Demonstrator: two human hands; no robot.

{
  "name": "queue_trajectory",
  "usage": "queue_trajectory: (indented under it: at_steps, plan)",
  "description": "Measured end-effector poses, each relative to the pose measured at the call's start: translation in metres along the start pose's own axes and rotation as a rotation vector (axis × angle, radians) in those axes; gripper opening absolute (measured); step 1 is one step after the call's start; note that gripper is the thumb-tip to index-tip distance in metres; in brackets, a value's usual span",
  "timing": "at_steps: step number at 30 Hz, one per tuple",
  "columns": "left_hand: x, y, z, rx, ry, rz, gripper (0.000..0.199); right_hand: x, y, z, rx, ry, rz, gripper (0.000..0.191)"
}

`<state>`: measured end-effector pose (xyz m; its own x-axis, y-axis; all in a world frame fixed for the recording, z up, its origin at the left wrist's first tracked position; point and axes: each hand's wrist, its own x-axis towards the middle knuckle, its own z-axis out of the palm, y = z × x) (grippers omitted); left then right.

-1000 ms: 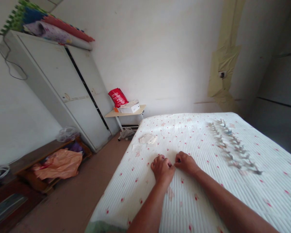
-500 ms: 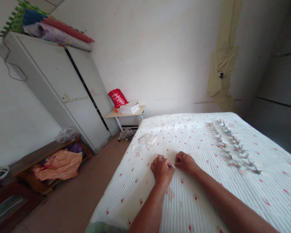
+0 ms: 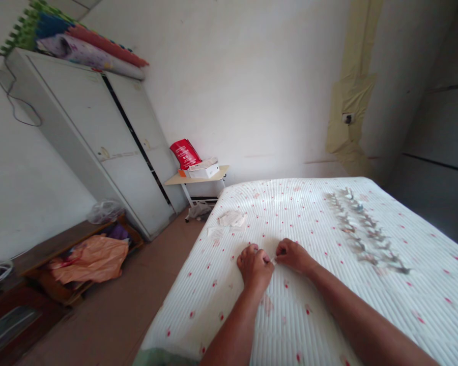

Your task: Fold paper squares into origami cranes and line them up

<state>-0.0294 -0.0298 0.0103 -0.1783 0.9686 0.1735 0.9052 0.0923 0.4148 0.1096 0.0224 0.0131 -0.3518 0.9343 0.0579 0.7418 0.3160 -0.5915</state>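
Both my hands rest low over the white bed cover point(image 3: 290, 203) with red dots. My left hand point(image 3: 255, 264) is curled, its thumb and forefinger pinched on one end of a small pale piece of paper point(image 3: 274, 260). At the other end of that piece, the fingertips of my right hand point(image 3: 293, 255) are pinched too. Fingers cover most of the piece, so its shape is hard to tell. Beyond my left hand lie flat printed paper pieces point(image 3: 232, 218). To the right, rows of small folded paper figures point(image 3: 361, 223) stand on the cover.
A small table point(image 3: 216, 176) with a red bag point(image 3: 185, 154) and a white box point(image 3: 205, 171) stands past the bed's far left corner. A grey cabinet point(image 3: 87, 122) and a low wooden bench point(image 3: 66, 241) with an orange bag point(image 3: 93, 258) are at the left.
The gap between my two hands' fingertips is very slightly wider, with a little more of the pale piece showing. Otherwise both hands hold the same place.
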Motion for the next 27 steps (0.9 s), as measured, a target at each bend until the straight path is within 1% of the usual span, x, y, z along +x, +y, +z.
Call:
queue_trajectory:
  at_steps: [6,9,14,16,18,20,23,27]
  plan:
    - [0.000,0.000,-0.001,0.001,0.009,0.000,0.003,-0.004,-0.010,0.002,-0.084,0.043,0.041,0.006]
    - [0.000,0.000,-0.002,0.005,0.009,0.005,0.003,-0.001,-0.007,0.003,-0.063,0.027,0.042,0.007]
    - [-0.002,0.002,-0.004,0.041,-0.011,-0.016,0.006,0.002,0.001,0.000,-0.018,-0.003,0.021,0.016]
    - [-0.002,0.003,-0.004,0.049,-0.013,-0.022,0.006,0.002,0.002,-0.002,0.003,-0.013,-0.001,0.016]
    - [-0.002,0.004,-0.004,0.048,-0.017,-0.024,0.006,0.002,0.000,-0.002,0.011,-0.009,0.006,0.012]
    - [-0.002,0.003,-0.004,0.040,-0.019,-0.019,0.006,0.001,-0.004,0.000,-0.021,0.019,0.047,0.008]
    - [-0.001,0.002,-0.002,0.025,-0.016,-0.015,0.006,-0.002,-0.010,0.006,-0.127,0.096,0.095,0.011]
    - [0.001,0.000,0.001,0.020,-0.010,-0.019,0.006,-0.003,-0.013,0.010,-0.208,0.109,0.107,0.007]
